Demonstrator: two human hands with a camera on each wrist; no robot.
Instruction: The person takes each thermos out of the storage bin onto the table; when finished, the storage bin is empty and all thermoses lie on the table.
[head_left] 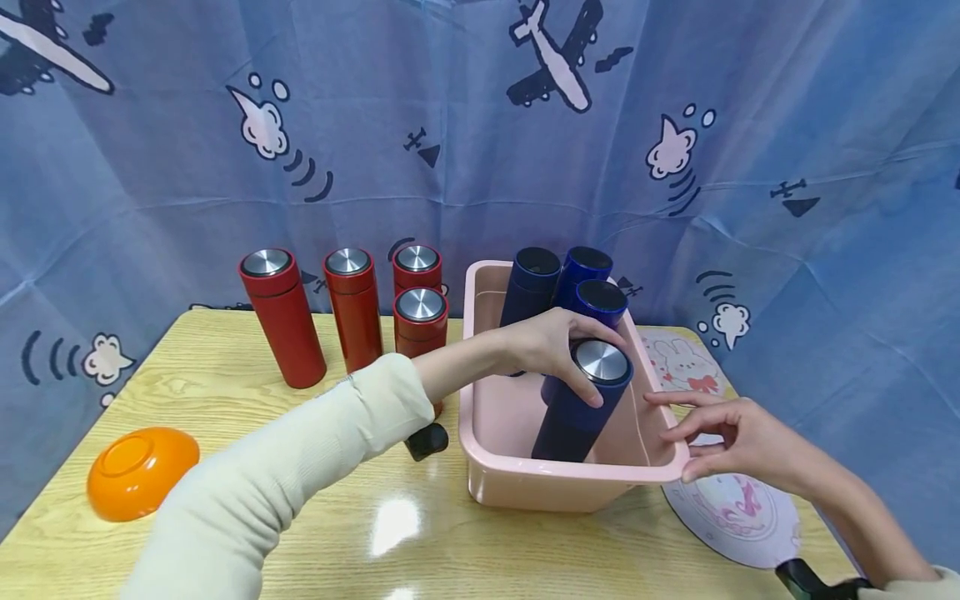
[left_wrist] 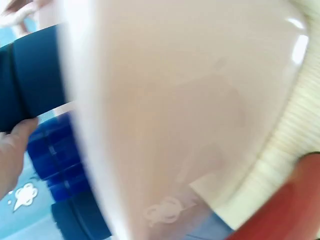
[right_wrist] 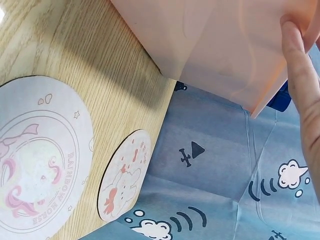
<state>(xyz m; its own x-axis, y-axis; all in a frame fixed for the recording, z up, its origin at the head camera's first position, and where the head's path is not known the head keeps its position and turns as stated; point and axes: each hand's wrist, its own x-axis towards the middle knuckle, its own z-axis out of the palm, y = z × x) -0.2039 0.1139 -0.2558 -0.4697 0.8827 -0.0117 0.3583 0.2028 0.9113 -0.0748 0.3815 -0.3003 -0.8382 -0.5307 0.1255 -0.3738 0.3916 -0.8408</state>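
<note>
My left hand (head_left: 543, 343) grips a dark blue thermos (head_left: 581, 408) with a silver-topped lid, its fingers and thumb around the upper part. This thermos leans inside the pink bin (head_left: 555, 472). Behind it in the bin stand several other blue thermoses (head_left: 534, 287). At the bin's right side, my right hand (head_left: 738, 433) holds the rim between fingers and thumb. Seen from the left wrist, the held thermos (left_wrist: 37, 70) passes beyond the blurred bin wall (left_wrist: 185, 100). One finger (right_wrist: 300, 70) lies along the bin's outer wall (right_wrist: 215, 45) in the right wrist view.
Several red thermoses (head_left: 281, 325) with silver lids stand left of the bin. An orange bowl (head_left: 142, 473) lies upside down at the table's left. To the bin's right lie a round unicorn mat (head_left: 780, 517) and a rabbit mat (head_left: 678, 362). A patterned blue curtain (head_left: 450, 167) hangs behind.
</note>
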